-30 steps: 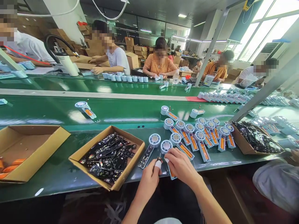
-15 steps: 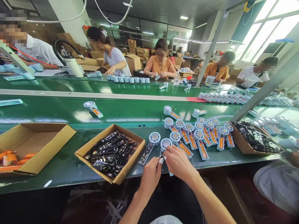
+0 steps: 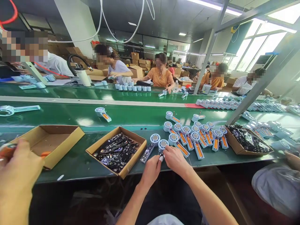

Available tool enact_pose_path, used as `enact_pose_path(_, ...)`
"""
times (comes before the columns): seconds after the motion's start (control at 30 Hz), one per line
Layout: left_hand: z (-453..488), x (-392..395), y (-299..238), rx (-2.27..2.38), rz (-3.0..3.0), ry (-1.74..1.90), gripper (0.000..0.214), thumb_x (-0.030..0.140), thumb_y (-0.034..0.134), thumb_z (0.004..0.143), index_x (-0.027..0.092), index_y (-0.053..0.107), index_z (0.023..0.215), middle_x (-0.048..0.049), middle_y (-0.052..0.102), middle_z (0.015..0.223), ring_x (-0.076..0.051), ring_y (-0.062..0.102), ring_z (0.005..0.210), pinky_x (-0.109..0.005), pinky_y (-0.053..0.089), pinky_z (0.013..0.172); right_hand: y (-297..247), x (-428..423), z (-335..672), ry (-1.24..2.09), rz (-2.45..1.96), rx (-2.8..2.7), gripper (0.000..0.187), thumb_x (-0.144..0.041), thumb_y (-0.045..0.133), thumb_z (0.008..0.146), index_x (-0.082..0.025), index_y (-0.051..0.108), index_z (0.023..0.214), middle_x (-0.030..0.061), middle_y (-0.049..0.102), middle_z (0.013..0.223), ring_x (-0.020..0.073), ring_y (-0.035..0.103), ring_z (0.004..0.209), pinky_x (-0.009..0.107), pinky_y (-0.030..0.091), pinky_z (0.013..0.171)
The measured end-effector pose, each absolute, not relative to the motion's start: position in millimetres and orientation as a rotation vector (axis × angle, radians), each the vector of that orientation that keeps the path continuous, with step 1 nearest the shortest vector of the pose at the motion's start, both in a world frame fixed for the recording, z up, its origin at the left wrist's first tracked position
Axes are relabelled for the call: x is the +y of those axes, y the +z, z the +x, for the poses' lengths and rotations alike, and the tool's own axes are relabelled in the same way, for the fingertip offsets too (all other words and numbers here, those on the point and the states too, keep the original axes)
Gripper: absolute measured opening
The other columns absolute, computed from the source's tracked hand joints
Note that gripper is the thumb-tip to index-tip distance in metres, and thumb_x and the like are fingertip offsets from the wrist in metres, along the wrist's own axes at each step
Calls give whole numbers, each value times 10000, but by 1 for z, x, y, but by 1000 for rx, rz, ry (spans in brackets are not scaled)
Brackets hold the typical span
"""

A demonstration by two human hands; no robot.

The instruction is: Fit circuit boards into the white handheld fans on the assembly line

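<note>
My left hand [image 3: 151, 171] and my right hand [image 3: 174, 160] meet at the near edge of the green bench, fingers closed together on a small fan part [image 3: 162, 145] with a round pale head. White tape wraps a fingertip of the left hand. What sits between the fingertips is hidden. Just left of my hands lies another fan part [image 3: 150, 147] with a dark circuit board in its handle. A cardboard box [image 3: 131, 165] of black circuit boards stands left of that. Several fan parts with orange batteries [image 3: 197, 137] lie in rows to the right.
A neighbour's hand [image 3: 16, 175] reaches in at the left, in front of a cardboard box [image 3: 70, 140] holding orange batteries. A second box of boards [image 3: 234, 147] stands at the right. One fan part [image 3: 103, 113] lies on the green conveyor [image 3: 70, 115]. Several people work along the far side.
The view has tilted up and back, so bench and hands appear farther away. A neighbour's hand has come into view at the left. My hands stay together on the same part.
</note>
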State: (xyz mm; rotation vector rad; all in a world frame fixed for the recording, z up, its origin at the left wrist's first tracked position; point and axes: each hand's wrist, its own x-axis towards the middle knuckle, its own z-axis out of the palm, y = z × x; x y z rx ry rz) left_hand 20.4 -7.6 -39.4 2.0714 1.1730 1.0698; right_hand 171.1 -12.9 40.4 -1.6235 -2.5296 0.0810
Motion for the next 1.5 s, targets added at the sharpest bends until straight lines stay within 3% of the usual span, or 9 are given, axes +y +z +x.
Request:
enact_pose_path(0.27, 12, -2, -43, 1075, 2087, 1009, 314, 298, 380, 950, 225, 475, 660, -5, 581, 650, -178, 559, 627, -279, 380, 605, 25, -5, 195, 283, -1388, -2431, 301, -44, 542, 925, -189, 657, 1162, 63, 665, 1050, 180, 643, 926, 253, 468, 787)
enact_pose_path(0.43, 10, 1, -40, 1039, 2078, 969, 326, 336, 390, 932, 219, 489, 644, -1, 576, 634, -177, 552, 630, -278, 386, 616, 16, -2, 200, 410, -1251, -2377, 234, -28, 570, 900, -187, 727, 967, 40, 661, 928, 172, 633, 900, 252, 468, 802)
enact_pose_path(0.57, 9, -1, -33, 1035, 2050, 947, 328, 356, 399, 923, 223, 486, 637, 1, 569, 633, -182, 551, 645, -282, 393, 638, 11, -7, 196, 465, -1248, -2230, 203, -48, 567, 901, -162, 721, 970, 72, 673, 954, 208, 630, 954, 318, 482, 858)
enact_pose_path(0.8, 7, -12, -21, 1081, 1920, 901, 375, 374, 347, 966, 224, 506, 662, 33, 501, 547, -167, 508, 524, -271, 387, 567, 2, -16, 211, 655, -1228, -1943, 365, -129, 526, 927, -159, 582, 1287, 91, 696, 1081, 163, 685, 864, 278, 567, 744)
enact_pose_path(1.07, 5, -16, -12, 1186, 1765, 791, 389, 366, 365, 969, 222, 525, 645, 48, 488, 473, -157, 523, 456, -269, 399, 536, 10, -32, 215, 653, -1273, -1919, 212, -180, 548, 942, -198, 751, 1001, 70, 731, 926, 186, 687, 796, 293, 553, 703)
enact_pose_path(1.13, 5, -17, -13, 1225, 1728, 782, 340, 352, 369, 964, 211, 575, 733, 36, 552, 514, -161, 552, 472, -276, 420, 551, 9, -26, 215, 570, -1285, -1857, 225, -200, 535, 957, -210, 751, 1016, 70, 758, 936, 207, 714, 845, 314, 568, 755)
enact_pose_path(1.2, 5, -20, -15, 1258, 1661, 793, 262, 340, 385, 958, 194, 602, 973, 16, 652, 628, -160, 579, 490, -281, 446, 554, 5, -20, 214, 482, -1300, -1785, 229, -221, 526, 970, -223, 744, 1040, 70, 774, 974, 222, 735, 897, 332, 580, 812)
enact_pose_path(1.3, 5, -26, -19, 1278, 1536, 823, 312, 323, 412, 951, 204, 483, 1230, -1, 713, 751, -155, 608, 518, -280, 482, 543, 0, -14, 204, 419, -1317, -1744, 232, -241, 513, 981, -229, 709, 1105, 77, 781, 1012, 226, 746, 926, 335, 589, 834)
enact_pose_path(1.5, 8, -32, -22, 1204, 1295, 910, 272, 327, 420, 924, 232, 450, 1177, -64, 716, 1011, -115, 632, 504, -245, 519, 440, 5, -12, 174, 803, -1377, -1469, 111, -272, 625, 911, -200, 706, 933, 34, 760, 784, 180, 725, 686, 252, 580, 616)
